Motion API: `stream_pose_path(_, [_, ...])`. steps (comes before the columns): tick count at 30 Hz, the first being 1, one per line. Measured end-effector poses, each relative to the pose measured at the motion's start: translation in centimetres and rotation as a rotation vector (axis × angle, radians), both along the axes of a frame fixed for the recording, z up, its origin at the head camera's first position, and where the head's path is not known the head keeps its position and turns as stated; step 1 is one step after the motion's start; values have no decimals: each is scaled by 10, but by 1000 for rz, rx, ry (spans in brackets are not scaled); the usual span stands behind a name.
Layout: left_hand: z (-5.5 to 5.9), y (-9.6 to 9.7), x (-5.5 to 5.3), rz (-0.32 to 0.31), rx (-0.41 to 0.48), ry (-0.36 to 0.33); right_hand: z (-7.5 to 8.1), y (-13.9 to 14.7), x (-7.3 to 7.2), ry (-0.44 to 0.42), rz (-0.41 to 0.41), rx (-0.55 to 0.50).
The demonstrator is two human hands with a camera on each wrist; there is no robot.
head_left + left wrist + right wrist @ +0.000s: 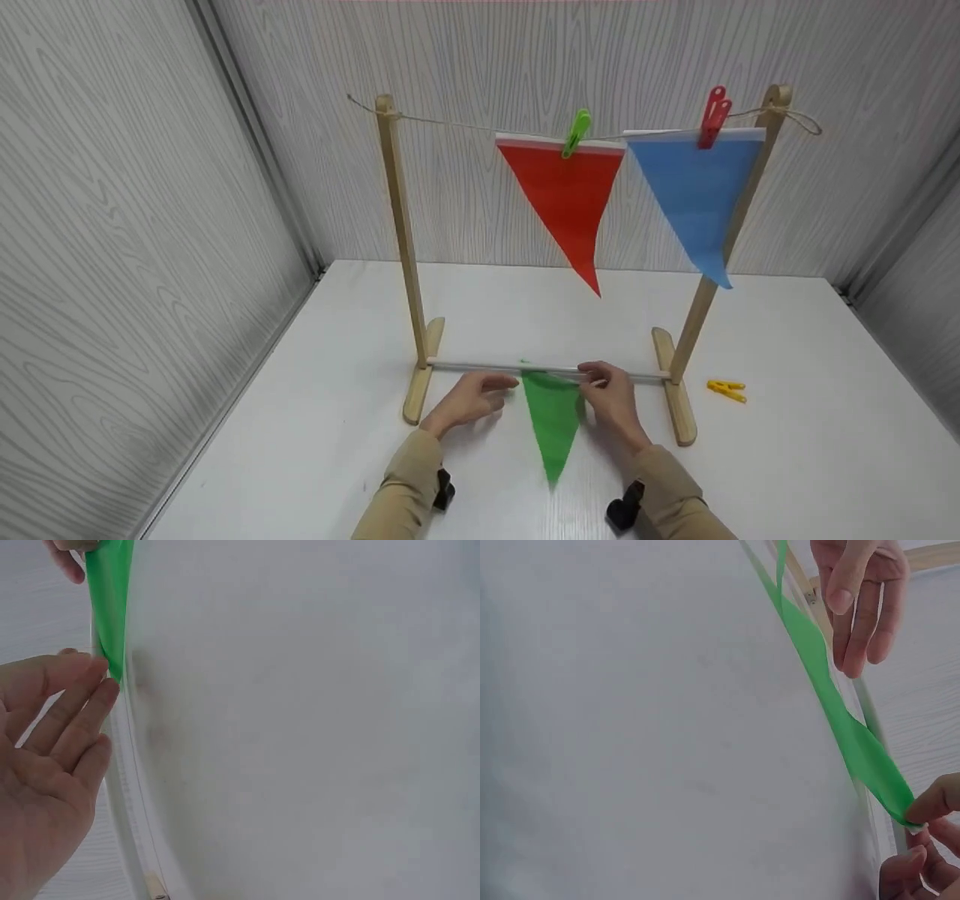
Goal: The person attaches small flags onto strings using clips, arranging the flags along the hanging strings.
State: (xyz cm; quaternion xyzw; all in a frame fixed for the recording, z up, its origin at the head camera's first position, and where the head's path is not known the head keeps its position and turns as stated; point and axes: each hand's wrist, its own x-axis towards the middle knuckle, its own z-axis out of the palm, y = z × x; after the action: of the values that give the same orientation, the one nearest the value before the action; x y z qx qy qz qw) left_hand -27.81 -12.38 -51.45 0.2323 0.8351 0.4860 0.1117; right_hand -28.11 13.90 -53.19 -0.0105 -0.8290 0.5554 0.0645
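Note:
A green triangular pennant (553,424) hangs point down in front of the stand's low crossbar. My right hand (613,401) pinches its upper right corner between thumb and fingers; the right wrist view shows that grip (934,802) on the white-edged corner. Just left of the pennant is my left hand (472,401), holding nothing, its fingers loosely extended. In the left wrist view its fingertips (105,690) overlap the end of the green cloth (111,607). The right wrist view shows the cloth rippled along its length.
A wooden stand (405,232) carries a string (457,124) between two posts. A green clothespin (577,133) holds a red pennant (566,191) there, and a red clothespin (715,120) a blue pennant (697,195). On the white table (322,450), a yellow clothespin (726,389) lies right of the stand.

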Motion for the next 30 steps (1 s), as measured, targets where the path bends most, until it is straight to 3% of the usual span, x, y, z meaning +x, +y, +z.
stream_pose_path(4, [2,0,0,88,45,24,3,2,-1,70,-47,-107])
stream_pose_path(8, [2,2,-1,139,73,49,7,4,0,107,-39,-207])
stream_pose_path(17, [4,10,-5,113,93,1,11,5,0,143,36,-311])
stream_pose_path(23, [6,13,-5,138,240,-97,10,6,1,185,110,-389])
stream_pose_path(30, [9,15,-5,293,447,-243,11,6,1,173,136,-400])
